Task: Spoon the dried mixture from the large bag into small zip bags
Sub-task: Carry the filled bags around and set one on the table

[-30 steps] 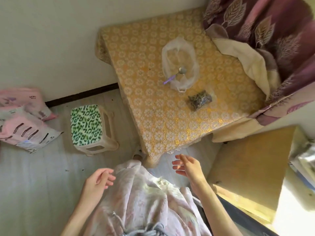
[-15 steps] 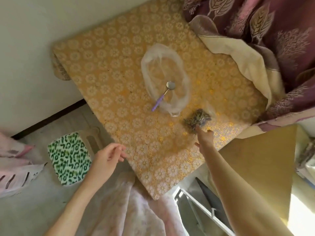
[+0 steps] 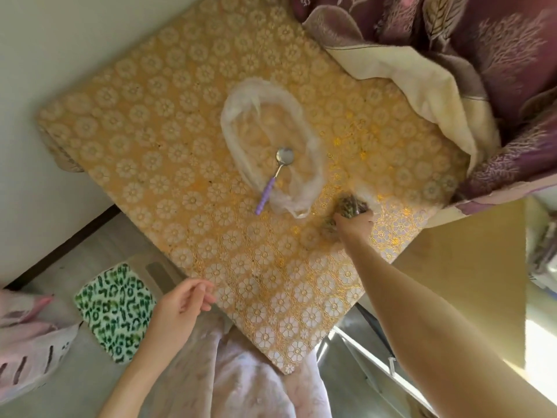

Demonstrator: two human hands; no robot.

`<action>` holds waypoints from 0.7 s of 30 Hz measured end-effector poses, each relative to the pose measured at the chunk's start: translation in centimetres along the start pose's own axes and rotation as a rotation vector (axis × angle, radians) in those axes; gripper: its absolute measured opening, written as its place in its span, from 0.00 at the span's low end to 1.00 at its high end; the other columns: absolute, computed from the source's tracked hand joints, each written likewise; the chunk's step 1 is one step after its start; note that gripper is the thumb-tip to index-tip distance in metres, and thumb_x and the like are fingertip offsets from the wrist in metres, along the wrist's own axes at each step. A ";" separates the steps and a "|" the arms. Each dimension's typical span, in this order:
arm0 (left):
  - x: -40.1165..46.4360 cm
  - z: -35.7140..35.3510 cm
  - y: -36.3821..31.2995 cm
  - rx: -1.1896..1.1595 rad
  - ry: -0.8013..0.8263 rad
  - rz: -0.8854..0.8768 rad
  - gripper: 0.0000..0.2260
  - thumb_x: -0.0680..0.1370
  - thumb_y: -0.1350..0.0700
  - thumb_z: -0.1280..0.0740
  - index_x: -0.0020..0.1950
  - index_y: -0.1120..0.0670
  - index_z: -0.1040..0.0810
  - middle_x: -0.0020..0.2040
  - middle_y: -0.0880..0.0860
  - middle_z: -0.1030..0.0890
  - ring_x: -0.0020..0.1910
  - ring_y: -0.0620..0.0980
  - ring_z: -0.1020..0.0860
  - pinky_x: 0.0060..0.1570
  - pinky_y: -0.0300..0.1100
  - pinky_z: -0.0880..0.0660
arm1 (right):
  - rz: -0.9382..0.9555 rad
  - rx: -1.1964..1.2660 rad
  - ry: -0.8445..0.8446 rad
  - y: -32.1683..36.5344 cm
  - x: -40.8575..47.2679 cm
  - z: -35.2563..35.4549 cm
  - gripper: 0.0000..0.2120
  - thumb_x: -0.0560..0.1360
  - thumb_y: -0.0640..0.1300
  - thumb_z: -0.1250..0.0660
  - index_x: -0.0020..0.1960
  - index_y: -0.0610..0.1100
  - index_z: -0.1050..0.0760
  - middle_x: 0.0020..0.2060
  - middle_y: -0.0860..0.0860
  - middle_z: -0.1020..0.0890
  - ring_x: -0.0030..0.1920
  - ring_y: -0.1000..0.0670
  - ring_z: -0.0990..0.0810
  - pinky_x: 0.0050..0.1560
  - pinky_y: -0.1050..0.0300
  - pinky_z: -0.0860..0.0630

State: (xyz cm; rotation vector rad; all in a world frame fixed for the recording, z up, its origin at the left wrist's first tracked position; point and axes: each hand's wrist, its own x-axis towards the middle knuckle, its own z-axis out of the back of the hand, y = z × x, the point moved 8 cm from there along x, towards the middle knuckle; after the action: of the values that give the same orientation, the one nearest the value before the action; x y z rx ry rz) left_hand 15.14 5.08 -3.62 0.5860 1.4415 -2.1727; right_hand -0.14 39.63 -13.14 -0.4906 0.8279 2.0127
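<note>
On the table with the yellow floral cloth [image 3: 187,152] lies a large clear plastic bag [image 3: 241,116], spread open and nearly flat. A metal spoon with a purple handle [image 3: 272,179] rests on it, bowl inside the bag. To the right sits a small zip bag of dried mixture [image 3: 351,205]. My right hand [image 3: 354,226] is on this small bag, its fingers curled round the near end. My left hand [image 3: 180,306] hovers at the table's near edge, fingers loosely curled, holding nothing.
A stool with a green leopard-print top [image 3: 116,310] stands on the floor to the left. Purple leaf-patterned bedding [image 3: 482,70] with a cream lining hangs over the table's far right corner. A tan board [image 3: 470,267] lies to the right. Pink printed bags [image 3: 27,342] sit at the far left.
The view has moved in closer over the table. My right hand reached forward from my lap to the small zip bag and closed on it. My left hand rose to the table's near edge.
</note>
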 end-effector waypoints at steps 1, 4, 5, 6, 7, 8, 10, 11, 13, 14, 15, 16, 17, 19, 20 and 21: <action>0.2 -0.2 -0.3 0.009 0.019 -0.005 0.10 0.79 0.60 0.40 0.46 0.47 0.23 0.39 0.49 0.18 0.37 0.39 0.21 0.42 0.31 0.24 | 0.036 0.044 0.008 -0.3 -0.5 0.5 0.38 0.73 0.45 0.31 0.74 0.40 0.48 0.66 0.38 0.34 0.64 0.37 0.31 0.62 0.40 0.27; 0.7 -1.3 -1.4 0.011 0.089 -0.017 0.10 0.79 0.60 0.40 0.46 0.47 0.23 0.39 0.50 0.18 0.38 0.40 0.20 0.39 0.28 0.25 | 0.138 0.168 0.024 -1.7 -3.3 2.6 0.35 0.72 0.41 0.30 0.73 0.40 0.44 0.63 0.41 0.29 0.62 0.40 0.28 0.60 0.42 0.24; 0.8 -1.8 -1.9 0.009 0.114 -0.018 0.10 0.79 0.60 0.40 0.46 0.48 0.23 0.38 0.50 0.18 0.38 0.42 0.20 0.39 0.29 0.25 | 0.148 0.232 0.039 -2.6 -4.5 3.3 0.35 0.72 0.40 0.30 0.73 0.40 0.43 0.61 0.43 0.28 0.62 0.41 0.27 0.60 0.43 0.24; 0.9 -2.4 -2.3 0.013 0.137 -0.022 0.09 0.79 0.60 0.40 0.46 0.48 0.23 0.38 0.50 0.18 0.39 0.43 0.20 0.39 0.31 0.24 | 0.144 0.298 0.056 -3.7 -5.7 4.1 0.35 0.72 0.40 0.30 0.73 0.41 0.43 0.61 0.44 0.28 0.61 0.42 0.26 0.60 0.44 0.24; 0.9 -2.9 -2.9 0.023 0.161 -0.031 0.09 0.79 0.60 0.40 0.46 0.48 0.23 0.38 0.50 0.18 0.39 0.42 0.20 0.39 0.32 0.24 | 0.130 0.357 0.068 -5.1 -6.9 4.9 0.35 0.72 0.40 0.29 0.73 0.41 0.43 0.61 0.45 0.27 0.59 0.44 0.25 0.60 0.47 0.25; 0.9 -3.6 -3.5 0.038 0.192 -0.044 0.09 0.79 0.59 0.40 0.46 0.48 0.23 0.38 0.49 0.18 0.38 0.42 0.20 0.39 0.31 0.24 | 0.108 0.413 0.072 -6.6 -8.1 5.8 0.34 0.72 0.40 0.29 0.73 0.42 0.42 0.60 0.46 0.27 0.57 0.46 0.24 0.59 0.50 0.25; 0.8 -5.1 -4.8 0.093 0.263 -0.088 0.08 0.80 0.58 0.40 0.47 0.48 0.23 0.39 0.50 0.18 0.37 0.39 0.20 0.38 0.28 0.25 | 0.063 0.528 0.064 -10.1 -10.6 7.4 0.31 0.72 0.38 0.29 0.71 0.43 0.39 0.58 0.48 0.24 0.54 0.50 0.23 0.53 0.57 0.26; 0.7 -5.9 -5.4 0.129 0.298 -0.113 0.08 0.80 0.58 0.41 0.47 0.48 0.23 0.40 0.50 0.18 0.37 0.38 0.20 0.37 0.28 0.25 | 0.037 0.590 0.054 -11.9 -11.9 8.0 0.30 0.72 0.37 0.29 0.70 0.44 0.38 0.57 0.48 0.24 0.53 0.50 0.23 0.50 0.60 0.26; 0.3 -7.5 -6.4 0.196 0.357 -0.151 0.08 0.80 0.58 0.40 0.47 0.47 0.24 0.40 0.49 0.18 0.38 0.39 0.20 0.38 0.31 0.24 | -0.032 0.708 0.018 -16.0 -14.7 8.6 0.28 0.73 0.36 0.29 0.69 0.44 0.36 0.57 0.47 0.23 0.51 0.51 0.22 0.41 0.66 0.25; 0.0 -8.3 -6.9 0.225 0.380 -0.169 0.08 0.80 0.58 0.40 0.47 0.47 0.24 0.41 0.49 0.18 0.38 0.39 0.20 0.38 0.33 0.24 | -0.063 0.775 -0.003 -18.0 -16.1 8.9 0.27 0.73 0.35 0.30 0.69 0.44 0.35 0.56 0.47 0.22 0.50 0.51 0.21 0.37 0.68 0.25; -0.4 -9.2 -7.4 0.252 0.403 -0.189 0.08 0.79 0.58 0.40 0.47 0.46 0.24 0.41 0.49 0.18 0.38 0.39 0.21 0.37 0.33 0.24 | -0.089 0.842 -0.023 -19.9 -17.5 9.0 0.26 0.73 0.34 0.30 0.67 0.45 0.34 0.55 0.47 0.22 0.49 0.51 0.21 0.34 0.68 0.25; -0.9 -10.1 -7.8 0.278 0.428 -0.211 0.08 0.79 0.58 0.40 0.46 0.46 0.24 0.40 0.48 0.18 0.38 0.38 0.21 0.36 0.33 0.24 | -0.111 0.901 -0.041 -21.9 -18.8 9.0 0.26 0.73 0.34 0.30 0.67 0.46 0.33 0.55 0.47 0.21 0.48 0.52 0.20 0.33 0.68 0.24; -1.5 -11.1 -8.2 0.297 0.457 -0.232 0.08 0.79 0.58 0.40 0.46 0.47 0.24 0.40 0.48 0.19 0.37 0.37 0.21 0.36 0.32 0.25 | -0.134 0.951 -0.055 -23.8 -20.2 8.9 0.26 0.73 0.34 0.30 0.67 0.47 0.33 0.55 0.47 0.22 0.49 0.52 0.20 0.34 0.66 0.23; -3.0 -13.2 -8.6 0.318 0.525 -0.252 0.09 0.79 0.60 0.40 0.46 0.48 0.24 0.41 0.50 0.19 0.39 0.40 0.21 0.36 0.32 0.25 | -0.167 1.041 -0.062 -27.6 -22.5 8.6 0.30 0.73 0.35 0.30 0.71 0.48 0.36 0.59 0.47 0.23 0.55 0.50 0.21 0.42 0.61 0.20; -4.0 -14.4 -8.6 0.327 0.565 -0.255 0.09 0.79 0.60 0.40 0.46 0.49 0.24 0.42 0.51 0.19 0.41 0.43 0.21 0.36 0.34 0.25 | -0.176 1.071 -0.075 -29.5 -23.6 8.5 0.32 0.73 0.35 0.30 0.73 0.47 0.38 0.63 0.46 0.25 0.59 0.48 0.22 0.48 0.55 0.19; -4.9 -15.5 -8.7 0.342 0.604 -0.264 0.09 0.79 0.61 0.40 0.46 0.49 0.24 0.42 0.52 0.19 0.43 0.46 0.21 0.38 0.36 0.25 | -0.180 1.087 -0.102 -31.3 -24.6 8.6 0.33 0.73 0.34 0.30 0.73 0.46 0.39 0.65 0.46 0.27 0.62 0.46 0.24 0.56 0.47 0.21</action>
State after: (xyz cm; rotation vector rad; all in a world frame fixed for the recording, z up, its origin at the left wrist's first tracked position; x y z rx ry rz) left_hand 15.42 23.17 0.02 1.3319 1.4953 -2.6143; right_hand 39.18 43.73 -3.51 0.1646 1.5633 1.1529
